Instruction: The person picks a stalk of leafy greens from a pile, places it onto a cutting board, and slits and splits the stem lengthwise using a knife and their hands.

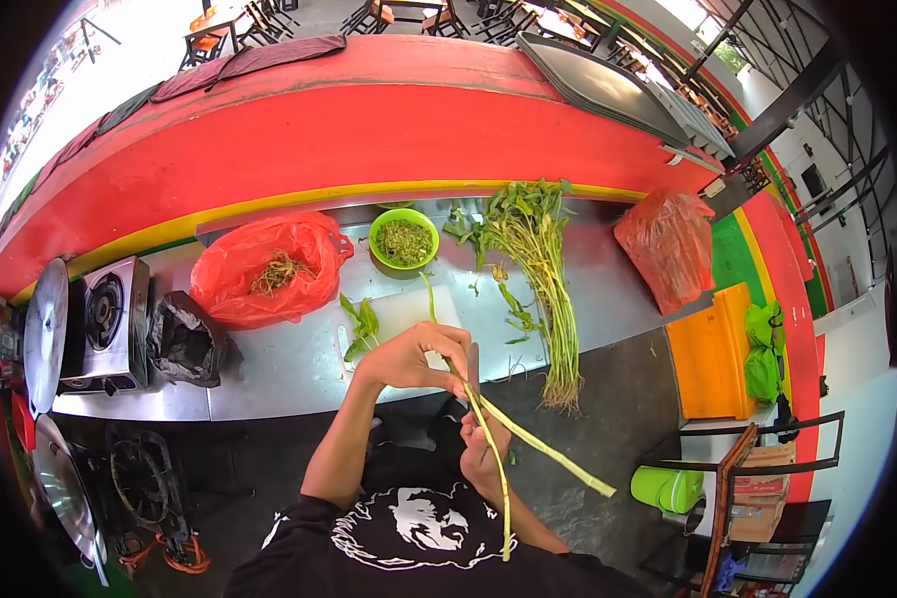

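Observation:
My left hand (421, 359) pinches a long water spinach stem between thumb and fingers, above the near edge of the white cutting board (397, 311). Below the pinch the stem runs as two pale strands, one hanging toward my shirt and a thicker strand (558, 458) slanting right. My right hand (480, 456) is closed around a knife (473, 371), its blade pointing up beside the stem; the handle is hidden. Loose leaves (363, 325) lie on the board's left side. To the right rests a bunch of water spinach (548, 284), its roots over the counter's front edge.
Behind the board stands a green bowl (404, 241) of chopped greens. An opened red plastic bag (244, 261) holds root scraps. A black bag (184, 339) and gas stove (105, 314) are left on the steel counter (269, 379); a tied red bag (668, 247) sits right.

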### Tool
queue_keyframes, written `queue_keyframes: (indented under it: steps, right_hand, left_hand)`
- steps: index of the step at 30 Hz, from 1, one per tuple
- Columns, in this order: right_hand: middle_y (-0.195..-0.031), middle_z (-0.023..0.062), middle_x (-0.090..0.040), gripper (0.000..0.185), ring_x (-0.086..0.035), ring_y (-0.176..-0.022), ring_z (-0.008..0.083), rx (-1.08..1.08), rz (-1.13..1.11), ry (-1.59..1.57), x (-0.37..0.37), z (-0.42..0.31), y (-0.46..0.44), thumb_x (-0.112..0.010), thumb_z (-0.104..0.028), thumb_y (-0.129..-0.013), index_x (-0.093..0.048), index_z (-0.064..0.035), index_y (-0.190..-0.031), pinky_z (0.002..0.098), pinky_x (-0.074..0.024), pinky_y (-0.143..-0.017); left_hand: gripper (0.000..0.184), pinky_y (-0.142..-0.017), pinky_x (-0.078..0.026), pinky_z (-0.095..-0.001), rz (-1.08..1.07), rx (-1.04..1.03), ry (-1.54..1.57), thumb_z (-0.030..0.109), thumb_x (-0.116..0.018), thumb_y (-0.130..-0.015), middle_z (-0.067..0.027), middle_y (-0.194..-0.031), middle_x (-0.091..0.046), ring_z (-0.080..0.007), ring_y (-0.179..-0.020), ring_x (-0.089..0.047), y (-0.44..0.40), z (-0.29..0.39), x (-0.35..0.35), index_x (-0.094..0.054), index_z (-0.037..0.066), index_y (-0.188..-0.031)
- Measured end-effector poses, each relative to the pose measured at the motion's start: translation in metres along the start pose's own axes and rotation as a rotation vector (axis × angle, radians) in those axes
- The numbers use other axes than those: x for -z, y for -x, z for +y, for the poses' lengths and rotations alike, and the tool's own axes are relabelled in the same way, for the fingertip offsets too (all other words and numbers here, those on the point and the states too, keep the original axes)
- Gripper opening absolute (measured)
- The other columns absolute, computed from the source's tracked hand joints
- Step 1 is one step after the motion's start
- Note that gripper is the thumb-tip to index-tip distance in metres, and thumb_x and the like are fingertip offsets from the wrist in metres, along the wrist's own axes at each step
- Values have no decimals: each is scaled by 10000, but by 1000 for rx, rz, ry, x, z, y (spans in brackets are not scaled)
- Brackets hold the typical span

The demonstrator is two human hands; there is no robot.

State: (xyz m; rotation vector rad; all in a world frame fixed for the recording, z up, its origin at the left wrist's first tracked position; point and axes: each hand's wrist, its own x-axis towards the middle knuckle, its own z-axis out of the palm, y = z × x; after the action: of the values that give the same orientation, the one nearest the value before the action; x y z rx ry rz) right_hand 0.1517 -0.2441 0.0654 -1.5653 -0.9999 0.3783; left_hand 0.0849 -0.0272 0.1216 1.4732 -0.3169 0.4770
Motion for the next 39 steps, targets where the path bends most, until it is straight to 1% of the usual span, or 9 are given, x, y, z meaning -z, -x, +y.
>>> queue_keyframes:
  steps: [6, 9, 12, 15, 19, 21, 26, 37, 39]
  right_hand:
    - [-639, 30, -489, 529, -476, -511, 118, 34, -2, 23, -2, 0, -4, -393, -458, -1005, -565, 26, -879, 281, -363, -468]
    - [-656, 41, -491, 508, -471, -525, 121, 24, -33, 11, -2, 0, -4, -396, -443, -1007, -560, 21, -878, 289, -354, -469]
    - [-659, 37, -484, 514, -451, -526, 109, 43, -20, -1, -6, 0, -4, -397, -454, -1005, -560, 19, -887, 285, -349, -466]
    - [-675, 30, -481, 510, -437, -535, 93, -56, 38, -49, -8, -3, -3, -415, -440, -1006, -571, 29, -880, 267, -360, -487]
    - [-599, 40, -493, 560, -474, -516, 120, -65, 41, 3, -7, 3, -3, -416, -483, -995, -573, 40, -869, 260, -372, -492]
    - [-613, 43, -497, 561, -476, -524, 120, -46, 31, -1, -7, 10, -2, -414, -481, -997, -572, 43, -872, 259, -372, -494]
    - [-676, 61, -504, 555, -487, -569, 121, -67, 3, -9, -8, 1, -4, -404, -462, -1005, -572, 53, -883, 265, -376, -503]
    - [-691, 65, -511, 527, -495, -539, 142, -22, -12, 21, -13, 3, -9, -389, -434, -1014, -569, 44, -884, 284, -390, -499]
    - [-685, 71, -517, 467, -509, -538, 151, -10, -8, -23, -13, 9, -7, -415, -380, -1015, -568, 39, -879, 290, -393, -500]
  left_hand:
    - [204, -648, -448, -274, 20, -17, -40, 95, -828, -697, -29, -777, -659, -134, -729, -595, 2, -4, 1, -739, 76, -880]
    - [133, -671, -456, -289, 25, 21, -25, 47, -801, -721, -4, -756, -641, -129, -737, -574, 3, -1, 2, -718, 68, -824]
    - [190, -647, -450, -279, 39, -29, -7, 108, -827, -703, -32, -778, -662, -133, -721, -593, 4, -7, 3, -738, 69, -866]
    - [200, -656, -460, -281, 39, -56, -35, 126, -828, -708, -41, -805, -675, -141, -728, -605, 1, -7, 2, -731, 58, -869]
    - [227, -691, -486, -297, 104, 84, -126, 184, -828, -718, -61, -853, -698, -167, -784, -635, 4, -11, 5, -714, 50, -862]
    - [213, -693, -488, -307, 64, -9, -96, 189, -817, -734, -70, -847, -704, -171, -783, -634, 6, -16, 8, -707, 45, -846]
    - [123, -697, -480, -311, 74, 7, 50, 158, -777, -780, -72, -842, -706, -171, -789, -615, 9, -18, 9, -731, 64, -846]
    - [143, -700, -442, -308, 70, -73, -12, 188, -794, -753, -32, -811, -706, -162, -757, -607, 4, -12, 8, -745, 77, -827]
    - [166, -701, -442, -309, 70, -95, -40, 207, -797, -749, -31, -810, -706, -160, -756, -608, 4, -11, 7, -743, 78, -840]
